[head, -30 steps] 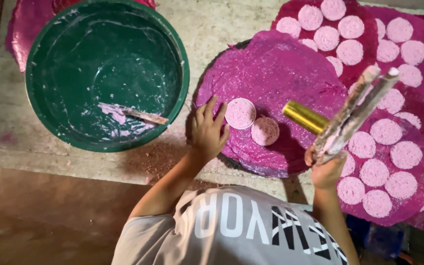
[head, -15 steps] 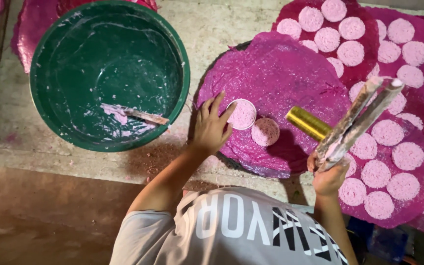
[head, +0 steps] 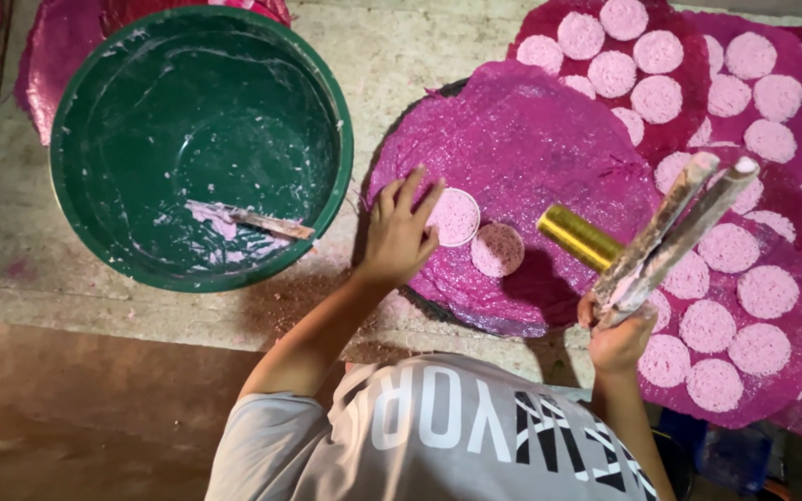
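Note:
My left hand [head: 399, 234] lies flat with fingers spread on a round magenta mat [head: 522, 139], its fingertips against a pale pink disc [head: 455, 216]. A second pink disc [head: 498, 250] lies just to the right of it on the mat. My right hand [head: 620, 341] is closed around a pair of paste-crusted sticks [head: 675, 227] that point up and to the right. A shiny gold cylinder [head: 577, 237] juts out to the left from them, above the mat's right edge.
A big green basin [head: 122, 111] smeared with white paste stands at the left with a small scraper [head: 252, 221] inside. More magenta mats [head: 698, 111] covered with several pink discs overlap at the right. The stone ledge ends in a brown floor [head: 76, 408].
My left hand has slid a little toward the first disc and its fingers have spread. The sticks in my right hand have hardly moved.

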